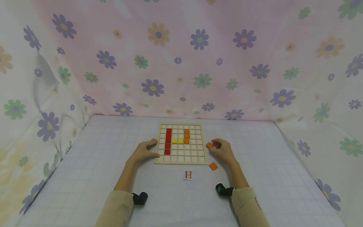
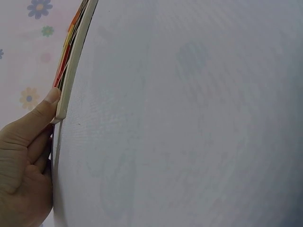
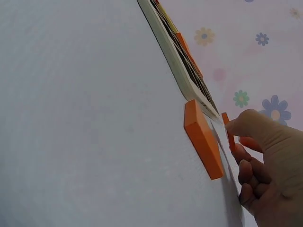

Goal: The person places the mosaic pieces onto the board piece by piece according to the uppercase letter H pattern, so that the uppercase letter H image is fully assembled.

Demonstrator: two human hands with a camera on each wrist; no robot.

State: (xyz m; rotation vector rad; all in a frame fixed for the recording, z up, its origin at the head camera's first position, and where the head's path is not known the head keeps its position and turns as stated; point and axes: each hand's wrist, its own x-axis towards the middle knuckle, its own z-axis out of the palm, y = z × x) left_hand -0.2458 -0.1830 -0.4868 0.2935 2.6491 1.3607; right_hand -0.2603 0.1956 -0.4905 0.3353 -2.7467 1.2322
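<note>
A wooden grid board point(image 1: 181, 163) lies on the table. In it are a column of red tiles point(image 1: 168, 146), yellow tiles point(image 1: 177, 141) and a short column of orange tiles point(image 1: 186, 136). My left hand point(image 1: 144, 150) rests at the board's left edge, thumb and fingers spread apart; in the left wrist view its thumb point(image 2: 51, 98) touches the board's corner. Right of the board, my right hand point(image 1: 222, 149) pinches an orange tile point(image 1: 209, 145) between thumb and fingers. More orange point(image 3: 251, 143) shows behind its fingertips. Another orange tile point(image 1: 213, 166) lies on the table nearer me.
A small card point(image 1: 188, 175) printed with a coloured grid pattern lies in front of the board. A white cloth point(image 1: 85, 176) covers the table. Flowered fabric point(image 1: 181, 69) hangs behind and at both sides. Black devices point(image 1: 140, 198) are strapped at both wrists.
</note>
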